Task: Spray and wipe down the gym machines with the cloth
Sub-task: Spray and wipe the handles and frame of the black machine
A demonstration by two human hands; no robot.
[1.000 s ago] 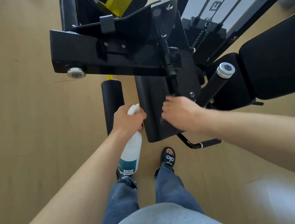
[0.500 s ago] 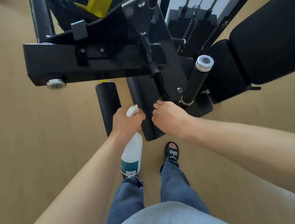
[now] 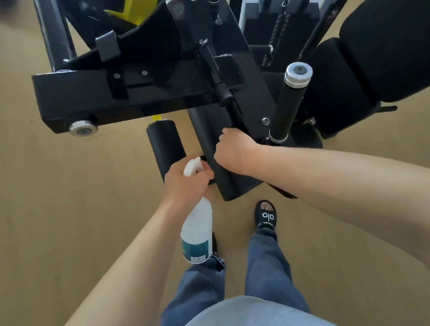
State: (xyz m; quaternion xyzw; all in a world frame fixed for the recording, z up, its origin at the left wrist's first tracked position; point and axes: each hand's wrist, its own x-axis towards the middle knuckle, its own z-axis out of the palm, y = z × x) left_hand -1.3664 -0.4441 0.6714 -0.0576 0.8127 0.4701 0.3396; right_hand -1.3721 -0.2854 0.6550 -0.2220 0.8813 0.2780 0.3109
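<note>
Left hand (image 3: 186, 184) closed around the neck of a white spray bottle (image 3: 198, 232) hanging downward, beside it the black machine pad (image 3: 218, 162), right hand (image 3: 234, 149) curled loosely against the pad's upper face, cloth not discernible under it

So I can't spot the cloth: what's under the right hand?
The right hand presses on the black pad. No cloth shows; the hand covers whatever lies beneath it.

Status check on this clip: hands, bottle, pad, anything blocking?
Left hand shut on spray bottle. Right hand fisted on black pad; cloth not visible. Roller handle close beside right wrist.
</note>
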